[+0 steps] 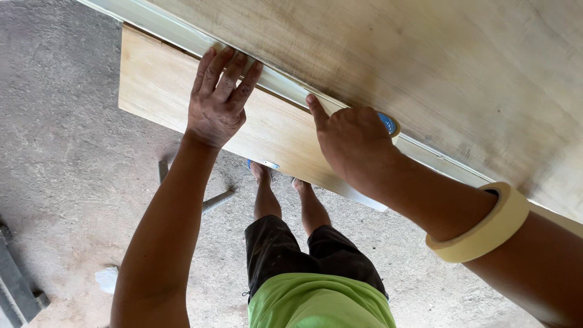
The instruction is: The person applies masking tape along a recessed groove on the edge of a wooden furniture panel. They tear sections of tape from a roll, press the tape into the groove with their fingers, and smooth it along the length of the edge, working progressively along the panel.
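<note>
Looking down, we see our left hand (217,100) spread flat, fingers together and pointing up, pressed on the smaller pale rectangular plywood panel (176,91) right where its upper edge meets the pale whitish strip (285,88) that runs along the edge of the large brown plywood sheet (425,67). Our right hand (355,143) is curled, forefinger stretched out and pushing on that same strip, while the other fingers close around a small blue-and-white round thing (388,124); it may be a tape roll or a tape measure, but most of it is hidden behind the hand, so we cannot say which. A wide cream-coloured ring of masking tape (486,225) sits around our right forearm like a bracelet.

As we judge it, the smaller panel is already brought up against the strip and held in place along the seam, yet we see no tape or fastening across the joint, so the fixing appears not yet done.

Below us are our bare feet (261,173) on the grey concrete floor (67,152), black shorts and a green shirt hem, with a grey metal bar (215,200) lying on the floor nearby.
</note>
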